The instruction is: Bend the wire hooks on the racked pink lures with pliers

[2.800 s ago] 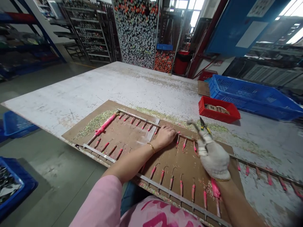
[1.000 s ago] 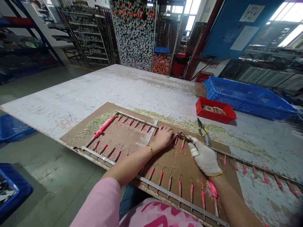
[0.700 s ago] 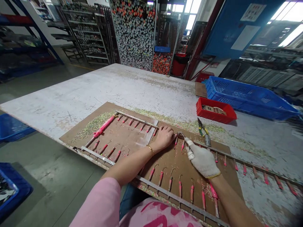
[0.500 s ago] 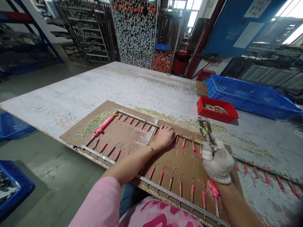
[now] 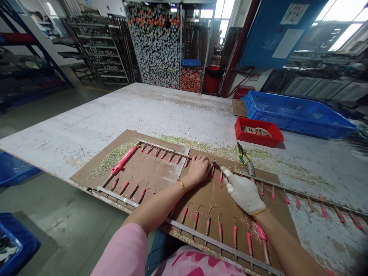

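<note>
My bare left hand, with a gold bangle on the wrist, presses curled fingers on a long metal rail that carries a row of small pink hooked pieces. My gloved right hand grips a small grey-headed metal tool. The tool's head touches the rail right beside my left fingertips. A second rail with more pink pieces lies nearer to me. Both rails rest on a brown board.
Yellow-handled pliers lie on the board just beyond my right hand. A red tray and a blue crate stand at the right on the grey table. Greenish shavings litter the board's far edge. Blue bins stand on the floor at the left.
Half a second ago my right hand was lifted near the pliers. It has come down and to the left, bringing the tool head onto the rail. My left hand has stayed put.
</note>
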Action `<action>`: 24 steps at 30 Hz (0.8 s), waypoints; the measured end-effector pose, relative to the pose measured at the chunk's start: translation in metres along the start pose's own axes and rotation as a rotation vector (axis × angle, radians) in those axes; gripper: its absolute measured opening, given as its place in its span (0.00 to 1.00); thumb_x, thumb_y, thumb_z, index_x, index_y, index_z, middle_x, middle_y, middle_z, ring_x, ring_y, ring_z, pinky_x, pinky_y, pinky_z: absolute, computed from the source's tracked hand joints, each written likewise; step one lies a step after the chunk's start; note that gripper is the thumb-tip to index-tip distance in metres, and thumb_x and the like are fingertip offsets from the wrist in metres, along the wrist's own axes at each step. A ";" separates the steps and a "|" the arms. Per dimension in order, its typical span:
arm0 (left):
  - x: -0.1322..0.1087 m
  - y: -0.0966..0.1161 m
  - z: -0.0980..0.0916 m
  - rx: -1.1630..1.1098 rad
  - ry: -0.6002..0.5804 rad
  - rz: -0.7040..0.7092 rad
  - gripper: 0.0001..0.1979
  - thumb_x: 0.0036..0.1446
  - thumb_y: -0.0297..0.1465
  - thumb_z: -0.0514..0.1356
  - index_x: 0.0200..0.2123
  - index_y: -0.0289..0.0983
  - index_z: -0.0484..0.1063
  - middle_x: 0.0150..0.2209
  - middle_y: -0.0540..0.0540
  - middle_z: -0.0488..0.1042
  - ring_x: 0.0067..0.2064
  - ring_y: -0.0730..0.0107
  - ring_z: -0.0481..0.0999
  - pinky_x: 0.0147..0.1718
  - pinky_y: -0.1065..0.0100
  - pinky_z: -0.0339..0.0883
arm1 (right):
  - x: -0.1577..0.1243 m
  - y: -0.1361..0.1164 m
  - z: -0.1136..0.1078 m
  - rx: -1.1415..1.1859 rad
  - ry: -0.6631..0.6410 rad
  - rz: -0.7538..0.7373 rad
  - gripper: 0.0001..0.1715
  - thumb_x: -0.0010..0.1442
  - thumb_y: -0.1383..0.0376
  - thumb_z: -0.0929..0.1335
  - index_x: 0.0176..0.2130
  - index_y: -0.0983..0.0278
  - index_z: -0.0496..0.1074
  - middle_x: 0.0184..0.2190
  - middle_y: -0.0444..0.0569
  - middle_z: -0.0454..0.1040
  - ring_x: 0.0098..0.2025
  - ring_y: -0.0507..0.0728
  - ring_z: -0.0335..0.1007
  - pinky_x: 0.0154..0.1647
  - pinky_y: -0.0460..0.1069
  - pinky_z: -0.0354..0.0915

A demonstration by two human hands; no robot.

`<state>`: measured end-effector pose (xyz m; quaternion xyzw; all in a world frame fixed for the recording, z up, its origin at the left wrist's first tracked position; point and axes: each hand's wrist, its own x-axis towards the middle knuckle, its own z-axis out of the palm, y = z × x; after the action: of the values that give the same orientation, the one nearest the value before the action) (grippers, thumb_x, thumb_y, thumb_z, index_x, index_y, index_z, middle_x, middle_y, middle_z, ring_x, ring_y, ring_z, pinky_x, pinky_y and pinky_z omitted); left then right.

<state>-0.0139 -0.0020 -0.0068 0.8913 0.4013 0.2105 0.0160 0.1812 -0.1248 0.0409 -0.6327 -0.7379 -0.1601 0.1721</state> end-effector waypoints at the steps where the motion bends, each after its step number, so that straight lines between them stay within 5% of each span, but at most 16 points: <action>1: 0.000 0.000 0.000 -0.002 0.000 0.004 0.11 0.72 0.35 0.57 0.40 0.37 0.76 0.45 0.42 0.78 0.50 0.58 0.73 0.53 0.56 0.62 | 0.000 0.001 0.000 -0.001 0.032 -0.003 0.25 0.70 0.61 0.63 0.62 0.54 0.75 0.25 0.45 0.75 0.26 0.56 0.67 0.34 0.51 0.58; 5: 0.000 -0.001 0.000 0.013 0.000 0.005 0.10 0.72 0.34 0.57 0.40 0.37 0.76 0.46 0.42 0.77 0.50 0.58 0.72 0.52 0.56 0.62 | -0.002 0.004 -0.001 -0.068 0.264 0.173 0.27 0.71 0.59 0.63 0.64 0.62 0.73 0.27 0.49 0.77 0.29 0.56 0.68 0.36 0.50 0.58; 10: 0.000 -0.001 -0.002 0.003 0.019 0.013 0.12 0.73 0.34 0.55 0.40 0.37 0.76 0.44 0.42 0.78 0.49 0.59 0.73 0.51 0.56 0.62 | -0.001 0.001 0.004 -0.117 0.009 -0.049 0.26 0.70 0.61 0.63 0.64 0.56 0.72 0.24 0.43 0.74 0.26 0.53 0.65 0.39 0.51 0.58; 15: 0.000 -0.001 -0.002 0.004 0.015 0.012 0.11 0.72 0.35 0.58 0.39 0.37 0.76 0.44 0.42 0.78 0.49 0.59 0.73 0.51 0.56 0.62 | 0.001 0.001 0.002 -0.107 0.250 0.154 0.26 0.71 0.59 0.63 0.63 0.61 0.74 0.27 0.48 0.76 0.30 0.55 0.69 0.35 0.50 0.58; 20: 0.000 -0.002 -0.001 0.001 0.033 0.005 0.10 0.73 0.33 0.56 0.41 0.38 0.76 0.44 0.43 0.78 0.49 0.60 0.73 0.51 0.57 0.63 | 0.004 0.001 0.007 -0.038 -0.005 -0.015 0.26 0.70 0.63 0.63 0.63 0.53 0.74 0.26 0.44 0.77 0.27 0.55 0.68 0.34 0.51 0.59; 24: 0.001 -0.003 -0.001 0.002 0.004 0.004 0.09 0.72 0.34 0.58 0.40 0.38 0.76 0.44 0.43 0.77 0.49 0.59 0.73 0.52 0.56 0.63 | 0.005 0.002 0.005 -0.038 0.220 0.172 0.26 0.72 0.58 0.62 0.63 0.59 0.74 0.30 0.49 0.79 0.31 0.56 0.71 0.35 0.50 0.61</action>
<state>-0.0158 0.0001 -0.0061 0.8917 0.3997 0.2119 0.0139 0.1820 -0.1177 0.0391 -0.6754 -0.6546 -0.2270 0.2527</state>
